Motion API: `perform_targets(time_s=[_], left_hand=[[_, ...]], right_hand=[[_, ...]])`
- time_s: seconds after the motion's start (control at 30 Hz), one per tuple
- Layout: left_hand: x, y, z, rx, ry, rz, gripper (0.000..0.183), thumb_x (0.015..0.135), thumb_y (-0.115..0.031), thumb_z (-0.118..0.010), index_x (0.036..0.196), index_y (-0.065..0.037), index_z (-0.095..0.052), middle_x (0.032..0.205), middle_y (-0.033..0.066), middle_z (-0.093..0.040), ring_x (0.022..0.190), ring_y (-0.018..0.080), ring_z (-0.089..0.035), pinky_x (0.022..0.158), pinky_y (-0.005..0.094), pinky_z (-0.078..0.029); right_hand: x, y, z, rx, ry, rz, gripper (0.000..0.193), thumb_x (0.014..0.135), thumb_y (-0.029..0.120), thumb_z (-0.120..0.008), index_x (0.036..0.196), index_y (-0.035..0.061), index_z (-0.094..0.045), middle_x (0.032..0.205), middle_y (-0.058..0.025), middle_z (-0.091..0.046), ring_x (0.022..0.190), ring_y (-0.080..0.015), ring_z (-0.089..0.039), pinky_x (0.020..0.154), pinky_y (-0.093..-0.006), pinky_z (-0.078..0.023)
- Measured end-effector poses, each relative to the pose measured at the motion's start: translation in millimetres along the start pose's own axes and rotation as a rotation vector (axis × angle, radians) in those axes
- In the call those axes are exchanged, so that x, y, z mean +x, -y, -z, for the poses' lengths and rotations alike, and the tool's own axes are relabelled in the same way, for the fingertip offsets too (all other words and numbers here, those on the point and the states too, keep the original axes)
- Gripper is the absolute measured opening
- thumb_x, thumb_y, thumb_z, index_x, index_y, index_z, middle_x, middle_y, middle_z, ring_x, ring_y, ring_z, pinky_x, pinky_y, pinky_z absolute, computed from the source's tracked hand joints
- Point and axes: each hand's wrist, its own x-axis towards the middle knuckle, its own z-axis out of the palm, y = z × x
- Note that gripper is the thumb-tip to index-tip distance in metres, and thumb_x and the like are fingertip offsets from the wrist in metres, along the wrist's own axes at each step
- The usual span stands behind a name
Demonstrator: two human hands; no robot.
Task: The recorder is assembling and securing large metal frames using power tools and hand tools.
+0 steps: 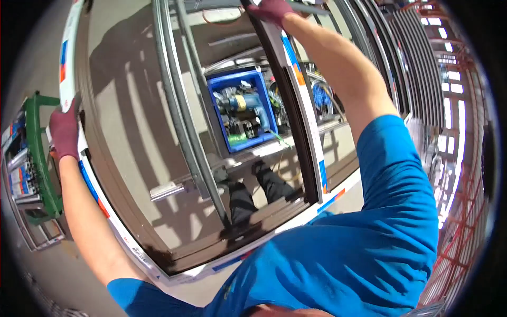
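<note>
A large dark brown window or door frame [132,224], its outer sides covered in white film with blue and orange marks, lies in front of me. My left hand [64,129], in a maroon glove, is closed round the frame's left side. Far ahead, my gloved right hand [270,11] is closed on the upper end of a dark brown upright profile [288,95], which has a film-covered strip along its right side. The right fingertips are partly cut off by the picture's upper edge. Grey metal bars [182,95] run lengthwise inside the frame.
Below, through the frame, a blue crate [231,140] holds a power drill [245,102] and loose hardware. A blue coil [321,95] lies right of it. A green metal rack [43,158] stands at the left. Long dark profiles [417,63] are stacked at the right.
</note>
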Motion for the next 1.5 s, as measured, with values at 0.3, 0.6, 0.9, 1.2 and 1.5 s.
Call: perform_targets(time_s=[0.3,0.6,0.9,1.2,1.5], left_hand=[[8,23,-9,0.022,0.070,-0.025,0.060,0.100,-0.050,-0.064,0.127,0.003,-0.068,0.116,0.0284,-0.072,0.100,0.0390,-0.071,0.087,0.0505,-0.051],[-83,-3,-4,0.512,-0.162,-0.345,0.064,0.098,-0.039,-0.066,0.138,0.009,-0.053,0.130,0.0326,-0.064,0.121,0.0478,-0.061,0.102,0.0503,-0.047],[-404,-311,-33,0.167,0.341,-0.349,0.053,0.091,-0.009,-0.071,0.141,0.001,-0.057,0.139,0.0218,-0.060,0.132,0.0374,-0.055,0.114,0.0444,-0.040],[-447,-428,-49,-0.013,0.270,-0.226,0.052,0.087,-0.002,-0.071,0.136,0.007,-0.059,0.133,0.0221,-0.064,0.123,0.0365,-0.062,0.108,0.0427,-0.046],[-434,-609,-121,-0.525,0.678,-0.194,0.087,0.079,-0.035,-0.088,0.146,0.002,-0.047,0.149,0.0258,-0.046,0.138,0.0411,-0.047,0.117,0.0467,-0.036]], right_hand=[[-87,-147,-48,0.515,-0.296,0.304,0.047,0.099,0.043,-0.066,0.121,0.0007,-0.067,0.099,-0.0125,-0.073,0.088,-0.0198,-0.070,0.085,-0.0360,-0.056],[-270,-354,-271,0.470,0.659,-0.086,0.069,0.088,0.058,-0.070,0.116,-0.0056,-0.068,0.107,-0.0243,-0.074,0.095,-0.0344,-0.072,0.085,-0.0450,-0.054],[-263,-411,-297,0.034,0.178,-0.346,0.067,0.085,0.045,-0.071,0.140,0.0129,-0.052,0.143,-0.0196,-0.051,0.137,-0.0433,-0.045,0.105,-0.0649,-0.039],[-240,-552,-305,0.202,0.497,-0.666,0.048,0.071,0.038,-0.084,0.103,0.0016,-0.076,0.107,-0.0191,-0.076,0.095,-0.0359,-0.075,0.087,-0.0425,-0.058],[-268,-524,-134,1.060,0.615,-0.510,0.031,0.082,0.020,-0.085,0.100,-0.0027,-0.073,0.078,-0.0041,-0.066,0.067,-0.0117,-0.056,0.059,-0.0320,-0.046]])
